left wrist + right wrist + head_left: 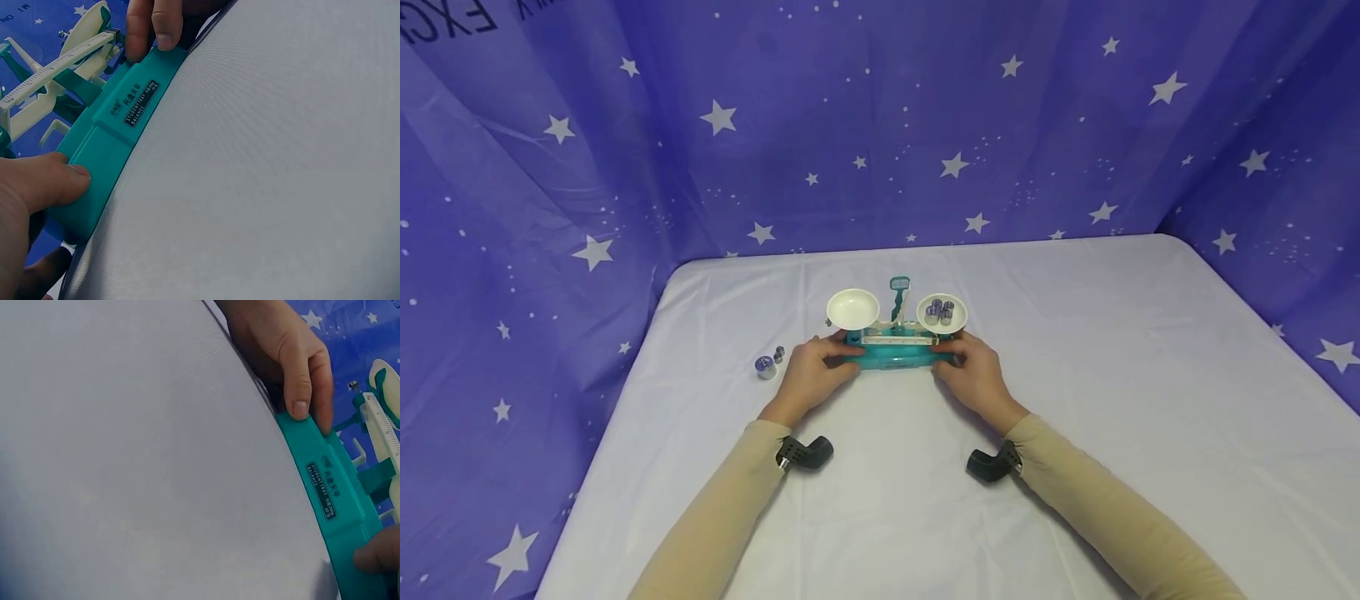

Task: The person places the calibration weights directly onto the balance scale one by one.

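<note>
**Teal balance gripped at both ends, near the middle of the surface**

From my station, a purple star-printed curtain [880, 125] walls the far side and both flanks. The surface [880, 517], draped in white cloth, spreads in front of it; its far edge lies behind the balance, its left edge is nearer to the work than its right, and I see the widest stretch of cloth to the right. Two beige sleeves, left [715, 508] and right [1112, 500], cross the near part, each with a black wrist mount jutting inward at the cuff.

The balance [895, 358] sits about midway across the surface, its long axis running left to right, roughly along the far edge. Its labelled front faces the person, and the upright plate [899, 285] stands at the back.

My left hand [812, 372] holds the base's left end and my right hand [976, 372] its right end, fingers bent round it with the thumbs on the front.

The left white pan [853, 310] stands above the base; the right pan [958, 323] carries a cluster of metal weights [932, 316]. One larger loose weight [765, 368] and smaller ones [778, 354] stand just outside my left hand, hemming that side.
</note>
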Demonstrator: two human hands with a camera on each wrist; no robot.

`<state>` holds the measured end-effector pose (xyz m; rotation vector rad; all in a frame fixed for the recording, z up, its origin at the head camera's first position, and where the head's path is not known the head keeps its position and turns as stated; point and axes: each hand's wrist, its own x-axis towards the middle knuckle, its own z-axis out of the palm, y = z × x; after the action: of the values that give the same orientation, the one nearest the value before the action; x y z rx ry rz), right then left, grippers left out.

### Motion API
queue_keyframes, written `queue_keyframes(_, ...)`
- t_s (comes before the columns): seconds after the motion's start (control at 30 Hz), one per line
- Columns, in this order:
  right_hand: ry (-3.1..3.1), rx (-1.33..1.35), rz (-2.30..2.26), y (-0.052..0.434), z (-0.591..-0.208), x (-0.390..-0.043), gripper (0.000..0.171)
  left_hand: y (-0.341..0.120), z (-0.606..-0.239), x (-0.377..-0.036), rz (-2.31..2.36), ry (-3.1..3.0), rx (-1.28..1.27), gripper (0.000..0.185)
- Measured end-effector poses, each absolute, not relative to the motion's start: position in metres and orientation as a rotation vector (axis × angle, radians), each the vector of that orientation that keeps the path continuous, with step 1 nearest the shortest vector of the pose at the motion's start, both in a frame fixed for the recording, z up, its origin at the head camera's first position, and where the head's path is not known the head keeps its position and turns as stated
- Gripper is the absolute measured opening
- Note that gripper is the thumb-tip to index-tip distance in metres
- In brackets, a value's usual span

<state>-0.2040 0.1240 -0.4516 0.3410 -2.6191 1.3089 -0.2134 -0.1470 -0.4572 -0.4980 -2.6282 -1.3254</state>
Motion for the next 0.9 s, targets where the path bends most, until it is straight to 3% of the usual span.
queue_keyframes(0.9, -2.595, 0.342, 1.25, 0.1226, -0.4558, -0.2084, 0.02, -0.1462, -0.4553, -0.2139, -1.324, -2.653, -0.489, 0.022)
